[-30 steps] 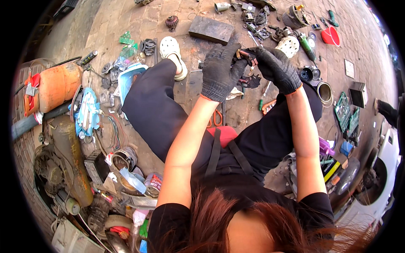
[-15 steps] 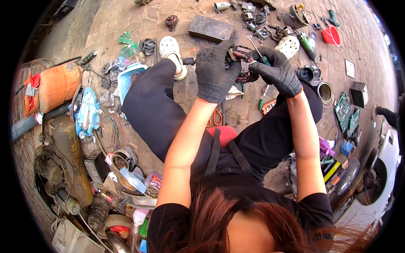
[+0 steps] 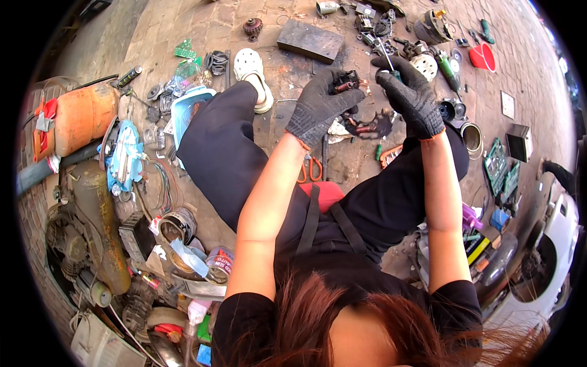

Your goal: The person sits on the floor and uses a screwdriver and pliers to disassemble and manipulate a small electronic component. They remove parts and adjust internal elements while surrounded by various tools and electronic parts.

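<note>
My left hand (image 3: pixel 318 110), in a dark knit glove, grips a black component with copper-coloured bits (image 3: pixel 345 82). To its right, my right hand (image 3: pixel 408 98), also gloved, is closed on a screwdriver (image 3: pixel 395 76) with a dark teal handle and a thin metal shaft pointing up, apart from the component. Below and between the hands is another dark piece with copper-coloured parts (image 3: pixel 370 127); its outline is blurred and I cannot make out what supports it. A dark metal block (image 3: pixel 309 40) lies on the paving above my hands.
An orange gas cylinder (image 3: pixel 92 113), a light-blue basin (image 3: pixel 184 109) and cluttered cans and parts are at left. An angle grinder (image 3: pixel 448 70), red bucket (image 3: pixel 482 56), tool case (image 3: pixel 495 162) and white car panel (image 3: pixel 550 269) are at right. A dark-clothed limb (image 3: pixel 557 174) shows at the right edge.
My right hand has moved up and away from the component with the screwdriver. The copper-coloured pieces, together between my hands half a second ago, now show as an upper and a lower piece.
</note>
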`<state>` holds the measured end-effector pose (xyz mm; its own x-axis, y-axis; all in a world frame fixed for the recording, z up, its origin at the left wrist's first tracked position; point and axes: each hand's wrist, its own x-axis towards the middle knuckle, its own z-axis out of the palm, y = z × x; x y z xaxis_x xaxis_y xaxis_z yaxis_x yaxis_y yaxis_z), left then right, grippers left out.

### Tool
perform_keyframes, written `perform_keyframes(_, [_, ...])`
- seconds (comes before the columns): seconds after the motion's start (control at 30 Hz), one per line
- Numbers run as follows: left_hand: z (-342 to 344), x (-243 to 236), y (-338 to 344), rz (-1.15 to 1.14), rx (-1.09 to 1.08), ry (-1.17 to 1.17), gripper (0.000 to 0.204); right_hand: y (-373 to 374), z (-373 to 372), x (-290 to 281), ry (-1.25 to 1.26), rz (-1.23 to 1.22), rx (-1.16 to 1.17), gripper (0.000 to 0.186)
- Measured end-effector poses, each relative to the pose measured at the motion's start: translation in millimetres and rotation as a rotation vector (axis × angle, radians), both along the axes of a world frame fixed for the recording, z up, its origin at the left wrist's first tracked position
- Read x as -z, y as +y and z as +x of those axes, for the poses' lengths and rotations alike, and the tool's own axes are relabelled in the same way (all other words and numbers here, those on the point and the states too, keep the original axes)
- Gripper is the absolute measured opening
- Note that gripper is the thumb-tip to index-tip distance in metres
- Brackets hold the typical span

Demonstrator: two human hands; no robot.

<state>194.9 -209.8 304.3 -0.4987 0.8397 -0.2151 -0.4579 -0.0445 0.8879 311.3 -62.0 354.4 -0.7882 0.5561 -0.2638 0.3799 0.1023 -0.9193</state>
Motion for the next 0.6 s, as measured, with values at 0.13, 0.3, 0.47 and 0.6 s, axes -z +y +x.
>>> perform_keyframes(0.13, [-6, 4, 3, -0.114, -0.075, -0.026, 0.031, -2, 3, 6, 0.240, 0.101, 0.071, 0.021])
perform_keyframes(0.3, [-6, 7, 2, -0.181, -0.175, -0.041, 0.029, -6, 13, -11, -0.051, -0.054, -0.182, 0.019])
perform_keyframes(0.47, [-3, 9, 4, -0.213, -0.196, 0.059, 0.030, -4, 12, 0, -0.069, 0.120, -0.209, 0.024])
perform_keyframes(0.6, [-4, 8, 5, -0.203, -0.212, 0.092, 0.031, -3, 13, 3, -0.056, 0.208, -0.209, 0.024])
